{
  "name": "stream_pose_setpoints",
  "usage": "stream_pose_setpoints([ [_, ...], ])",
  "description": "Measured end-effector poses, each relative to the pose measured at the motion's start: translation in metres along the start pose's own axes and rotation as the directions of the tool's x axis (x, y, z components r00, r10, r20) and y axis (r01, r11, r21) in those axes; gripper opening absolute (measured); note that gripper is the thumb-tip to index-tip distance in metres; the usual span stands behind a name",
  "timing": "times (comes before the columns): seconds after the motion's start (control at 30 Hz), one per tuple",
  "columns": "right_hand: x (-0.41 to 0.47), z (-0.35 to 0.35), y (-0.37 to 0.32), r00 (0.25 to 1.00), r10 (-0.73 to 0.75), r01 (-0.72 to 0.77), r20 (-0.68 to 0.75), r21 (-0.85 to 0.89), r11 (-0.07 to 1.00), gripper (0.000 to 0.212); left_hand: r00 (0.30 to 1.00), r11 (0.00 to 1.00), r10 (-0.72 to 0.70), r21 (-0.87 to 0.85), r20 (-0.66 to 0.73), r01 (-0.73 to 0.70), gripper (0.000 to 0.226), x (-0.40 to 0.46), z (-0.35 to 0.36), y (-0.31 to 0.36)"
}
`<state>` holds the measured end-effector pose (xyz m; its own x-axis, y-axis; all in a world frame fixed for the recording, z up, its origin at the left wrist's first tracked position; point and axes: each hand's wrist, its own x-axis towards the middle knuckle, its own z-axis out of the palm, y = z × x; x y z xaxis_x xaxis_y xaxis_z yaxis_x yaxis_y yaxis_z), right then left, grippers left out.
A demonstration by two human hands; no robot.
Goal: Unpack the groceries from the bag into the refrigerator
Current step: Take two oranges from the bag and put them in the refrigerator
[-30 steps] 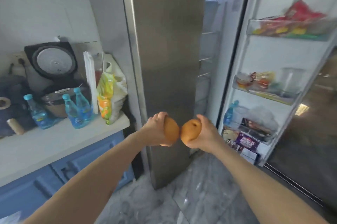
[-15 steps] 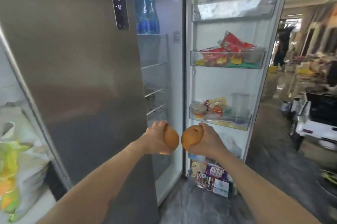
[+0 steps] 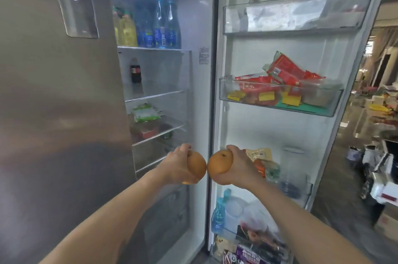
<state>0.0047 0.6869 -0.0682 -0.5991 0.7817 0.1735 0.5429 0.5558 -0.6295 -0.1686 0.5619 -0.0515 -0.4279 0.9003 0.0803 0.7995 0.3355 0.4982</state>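
My left hand (image 3: 177,163) curls around one orange fruit (image 3: 197,167), and my right hand (image 3: 235,165) wraps another orange fruit (image 3: 219,163); the two fruits almost touch, held out in front of the open refrigerator (image 3: 193,96). Behind my left hand are the inner glass shelves (image 3: 155,94), with blue bottles (image 3: 164,25) on the top one and a dark cola bottle (image 3: 135,71) on the next. Behind my right hand the open door (image 3: 280,130) carries bins; red packets (image 3: 282,70) fill the second bin from the top.
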Motion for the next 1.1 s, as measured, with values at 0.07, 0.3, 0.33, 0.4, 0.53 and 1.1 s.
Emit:
stream_pose_setpoints([
  [0.07,0.035,0.001,0.003,0.999,-0.044,0.044,0.027,-0.014,0.999,0.103,0.998,0.998,-0.047,0.027,-0.038,0.048,0.103,0.025,-0.003,-0.001],
  [0.3,0.145,0.056,-0.017,0.978,-0.164,0.155,0.13,0.079,0.985,0.103,0.945,0.953,-0.274,0.078,-0.178,0.291,0.091,0.086,-0.019,-0.046],
  [0.33,0.158,0.067,-0.024,0.972,-0.181,0.171,0.153,0.076,0.982,0.104,0.926,0.939,-0.321,0.059,-0.197,0.338,0.091,0.092,-0.021,-0.056],
  [0.4,0.181,0.088,-0.035,0.959,-0.201,0.187,0.2,0.087,0.978,0.105,0.881,0.907,-0.413,-0.016,-0.231,0.421,0.089,0.106,-0.021,-0.076],
  [0.53,0.225,0.127,-0.055,0.939,-0.222,0.204,0.263,0.092,0.975,0.104,0.735,0.806,-0.58,-0.113,-0.352,0.581,0.092,0.134,-0.02,-0.112],
  [1.1,0.393,0.236,-0.133,0.784,-0.441,0.448,0.437,0.094,0.889,0.038,0.319,0.543,-0.721,-0.215,-0.615,0.812,0.087,0.241,-0.03,-0.201],
])
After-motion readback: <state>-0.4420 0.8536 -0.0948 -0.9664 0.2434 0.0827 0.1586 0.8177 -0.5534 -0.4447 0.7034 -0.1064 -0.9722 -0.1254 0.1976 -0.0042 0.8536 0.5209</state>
